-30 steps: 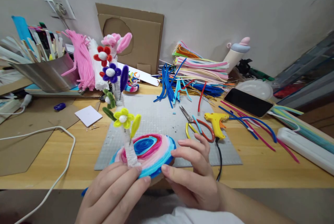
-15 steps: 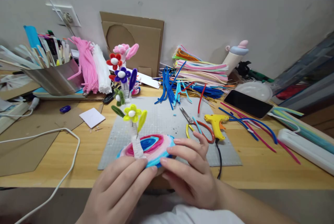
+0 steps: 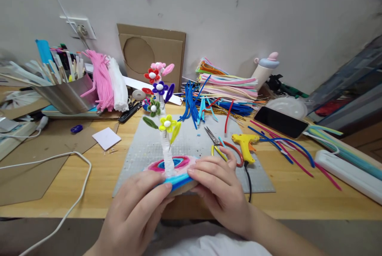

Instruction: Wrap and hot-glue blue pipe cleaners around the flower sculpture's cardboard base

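Tabletop (image 3: 98, 204): light wood grain, carrying a gray cutting mat (image 3: 137, 148). Flower piece (image 3: 167, 154): held over the mat's near edge; round base, ringed in pink, magenta and blue, bearing a white-wrapped upright stem. Along the stem: pink, red, purple, green and yellow flowers, white centers visible; oval leaves beside several. Left hand (image 3: 135, 204): clamped on the base's left near rim. Right hand (image 3: 219, 188): clamped on its right rim. Glue gun (image 3: 246, 144), yellow, and scissors (image 3: 221, 144) lie on the mat, right side.
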Tool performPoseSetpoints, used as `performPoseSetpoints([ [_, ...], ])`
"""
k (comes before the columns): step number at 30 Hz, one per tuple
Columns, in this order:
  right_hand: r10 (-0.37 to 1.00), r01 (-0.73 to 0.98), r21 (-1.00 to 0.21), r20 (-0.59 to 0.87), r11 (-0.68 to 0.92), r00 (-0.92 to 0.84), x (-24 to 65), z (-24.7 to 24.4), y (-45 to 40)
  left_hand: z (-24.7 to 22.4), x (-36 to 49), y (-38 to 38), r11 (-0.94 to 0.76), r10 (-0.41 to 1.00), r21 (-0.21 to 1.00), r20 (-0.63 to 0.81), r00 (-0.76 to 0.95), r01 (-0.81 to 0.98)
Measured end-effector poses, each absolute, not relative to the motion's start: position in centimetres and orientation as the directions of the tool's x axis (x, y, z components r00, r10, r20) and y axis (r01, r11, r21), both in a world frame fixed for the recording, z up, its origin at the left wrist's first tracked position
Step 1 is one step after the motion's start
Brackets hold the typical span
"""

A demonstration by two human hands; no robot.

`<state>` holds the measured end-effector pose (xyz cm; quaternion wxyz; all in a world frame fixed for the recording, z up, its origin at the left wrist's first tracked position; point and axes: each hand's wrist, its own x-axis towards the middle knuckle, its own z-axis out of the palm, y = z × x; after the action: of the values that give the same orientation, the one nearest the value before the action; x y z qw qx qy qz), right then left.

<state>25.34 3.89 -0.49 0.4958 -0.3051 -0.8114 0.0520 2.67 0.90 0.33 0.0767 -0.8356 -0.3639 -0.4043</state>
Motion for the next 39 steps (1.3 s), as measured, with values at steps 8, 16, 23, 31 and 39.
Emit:
performPoseSetpoints([
  [8,0.471,0.468,-0.280,0.805,0.838,-0.362,25.6,-0.9,3.9,0.5,2.6,1.0,-0.757,0.514,0.129,0.723,0.461,0.640],
  [16,0.471,0.462,-0.284,0.804,0.840,-0.363,25.8,-1.2,3.7,0.2,2.7,0.5,-0.698,0.570,0.142,0.704,0.424,0.702],
  [23,0.473,0.465,-0.291,0.812,0.836,-0.343,25.8,-1.2,3.8,0.1,2.6,0.2,-0.651,0.639,0.198,0.664,0.388,0.733],
  [31,0.453,0.492,-0.250,0.820,0.834,-0.350,25.8,-1.6,3.4,0.0,2.7,0.4,-0.725,0.519,0.082,0.717,0.465,0.684],
  [39,0.601,0.640,-0.291,0.723,0.711,-0.339,26.6,-1.7,4.6,-1.0,1.8,4.6,-0.698,0.450,-0.064,0.736,0.506,0.714],
])
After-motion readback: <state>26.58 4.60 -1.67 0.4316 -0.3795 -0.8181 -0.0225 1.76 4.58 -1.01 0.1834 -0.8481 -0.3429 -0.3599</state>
